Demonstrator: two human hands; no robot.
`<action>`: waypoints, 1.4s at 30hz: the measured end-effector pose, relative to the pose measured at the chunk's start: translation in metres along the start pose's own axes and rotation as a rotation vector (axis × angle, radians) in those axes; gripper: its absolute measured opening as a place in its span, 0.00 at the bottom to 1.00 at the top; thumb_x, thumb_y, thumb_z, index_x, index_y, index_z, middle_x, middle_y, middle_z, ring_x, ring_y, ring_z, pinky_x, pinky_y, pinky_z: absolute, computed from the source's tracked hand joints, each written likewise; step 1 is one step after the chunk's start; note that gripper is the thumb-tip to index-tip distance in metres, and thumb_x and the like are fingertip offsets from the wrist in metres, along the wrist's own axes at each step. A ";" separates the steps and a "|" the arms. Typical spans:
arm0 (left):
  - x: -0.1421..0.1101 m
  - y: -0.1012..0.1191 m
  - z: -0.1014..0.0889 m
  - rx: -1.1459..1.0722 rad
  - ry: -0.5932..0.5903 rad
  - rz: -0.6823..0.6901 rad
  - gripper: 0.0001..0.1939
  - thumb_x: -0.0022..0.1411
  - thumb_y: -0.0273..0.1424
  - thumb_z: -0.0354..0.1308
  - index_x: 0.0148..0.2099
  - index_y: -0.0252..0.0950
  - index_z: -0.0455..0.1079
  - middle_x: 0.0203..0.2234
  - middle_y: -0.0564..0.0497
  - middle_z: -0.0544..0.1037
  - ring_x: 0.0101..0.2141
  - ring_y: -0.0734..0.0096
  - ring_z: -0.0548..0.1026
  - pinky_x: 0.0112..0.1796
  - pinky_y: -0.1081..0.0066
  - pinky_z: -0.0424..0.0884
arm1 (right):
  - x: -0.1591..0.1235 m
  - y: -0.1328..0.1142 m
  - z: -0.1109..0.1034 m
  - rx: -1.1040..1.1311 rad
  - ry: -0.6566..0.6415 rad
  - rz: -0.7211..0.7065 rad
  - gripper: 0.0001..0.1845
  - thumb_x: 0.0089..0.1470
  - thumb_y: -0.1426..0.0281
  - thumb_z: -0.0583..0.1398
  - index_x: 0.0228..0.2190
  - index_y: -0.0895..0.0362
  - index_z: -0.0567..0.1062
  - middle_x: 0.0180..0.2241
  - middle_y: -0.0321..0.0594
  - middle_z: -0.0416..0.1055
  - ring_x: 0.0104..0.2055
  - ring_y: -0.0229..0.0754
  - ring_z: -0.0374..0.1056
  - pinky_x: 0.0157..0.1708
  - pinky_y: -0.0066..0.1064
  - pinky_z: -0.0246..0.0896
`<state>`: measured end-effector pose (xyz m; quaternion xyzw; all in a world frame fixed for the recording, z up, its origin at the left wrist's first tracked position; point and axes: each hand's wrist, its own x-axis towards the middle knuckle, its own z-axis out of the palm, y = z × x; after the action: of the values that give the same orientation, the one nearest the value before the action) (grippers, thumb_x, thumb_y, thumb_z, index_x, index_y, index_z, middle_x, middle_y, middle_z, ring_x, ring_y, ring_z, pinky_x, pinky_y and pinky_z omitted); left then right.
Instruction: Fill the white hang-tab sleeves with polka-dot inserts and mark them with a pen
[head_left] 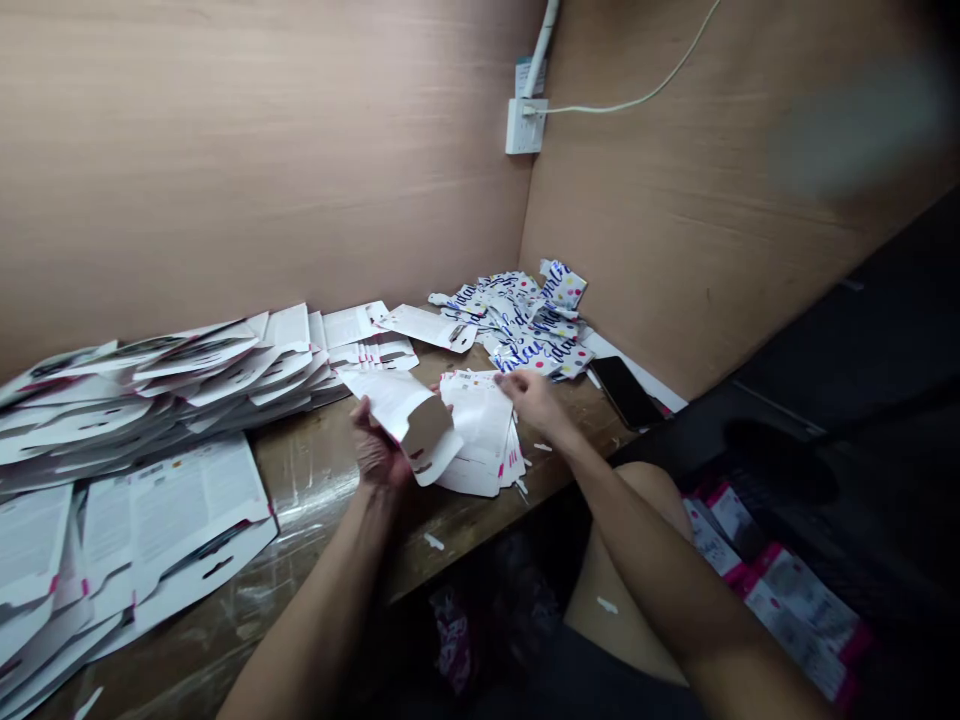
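My left hand is wrapped round a white printed carton, which is tilted with its open end and bare brown inside facing me. A small stack of flat white printed cartons lies on the table just right of it. My right hand is closed in a pinch at the top right corner of that stack; what its fingertips grip, if anything, is too small to tell. Behind it sits a pile of white packets with blue lettering and coloured dots.
Piles of flat white cartons cover the left of the wooden table. A black phone lies at the right. A socket with a plugged-in cable hangs in the wall corner. Pink-and-white packs sit low at the right.
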<state>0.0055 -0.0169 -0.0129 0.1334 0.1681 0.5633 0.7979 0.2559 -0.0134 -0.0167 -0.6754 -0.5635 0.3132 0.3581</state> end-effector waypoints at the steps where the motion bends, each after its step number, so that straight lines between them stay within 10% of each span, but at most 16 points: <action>1: 0.001 0.002 -0.002 -0.011 0.000 -0.015 0.43 0.62 0.53 0.60 0.71 0.33 0.63 0.55 0.35 0.81 0.56 0.39 0.80 0.59 0.36 0.72 | 0.016 0.008 -0.013 -0.152 0.188 0.016 0.32 0.59 0.42 0.63 0.44 0.60 0.77 0.47 0.59 0.78 0.48 0.55 0.74 0.43 0.39 0.70; 6: 0.004 0.008 -0.012 -0.014 -0.016 -0.048 0.46 0.62 0.56 0.59 0.72 0.33 0.60 0.57 0.31 0.78 0.54 0.41 0.81 0.59 0.37 0.71 | 0.061 0.035 -0.039 -0.427 0.298 0.137 0.26 0.47 0.56 0.73 0.41 0.60 0.76 0.51 0.62 0.75 0.57 0.63 0.68 0.57 0.51 0.60; 12: 0.004 0.009 -0.013 -0.015 0.022 0.018 0.42 0.62 0.59 0.59 0.70 0.40 0.64 0.54 0.37 0.81 0.51 0.41 0.82 0.58 0.34 0.70 | -0.006 0.009 -0.023 0.086 0.530 -0.383 0.08 0.61 0.63 0.60 0.33 0.51 0.66 0.34 0.41 0.75 0.39 0.47 0.73 0.43 0.38 0.68; 18: 0.001 0.003 -0.008 -0.051 0.043 0.025 0.43 0.62 0.62 0.58 0.65 0.33 0.68 0.50 0.35 0.82 0.48 0.43 0.83 0.57 0.35 0.72 | -0.111 -0.034 0.030 -0.066 0.005 -0.932 0.07 0.64 0.71 0.58 0.42 0.52 0.76 0.56 0.53 0.78 0.59 0.57 0.75 0.56 0.49 0.71; 24: -0.009 0.005 0.001 -0.049 0.032 0.021 0.46 0.62 0.64 0.55 0.67 0.33 0.67 0.54 0.32 0.80 0.52 0.41 0.81 0.56 0.30 0.71 | -0.111 -0.046 0.063 -0.344 0.027 -0.934 0.19 0.68 0.77 0.53 0.55 0.59 0.75 0.59 0.59 0.76 0.60 0.58 0.74 0.57 0.50 0.69; 42: -0.010 0.021 -0.006 -0.105 0.056 0.090 0.47 0.60 0.65 0.56 0.66 0.34 0.69 0.50 0.36 0.82 0.53 0.40 0.81 0.56 0.36 0.74 | -0.113 -0.083 0.072 -0.850 0.049 -0.909 0.06 0.64 0.75 0.60 0.37 0.53 0.75 0.36 0.47 0.75 0.43 0.54 0.62 0.35 0.42 0.51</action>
<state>-0.0181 -0.0191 -0.0092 0.0832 0.1544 0.6103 0.7725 0.1329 -0.1060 0.0157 -0.4584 -0.8617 -0.1379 0.1683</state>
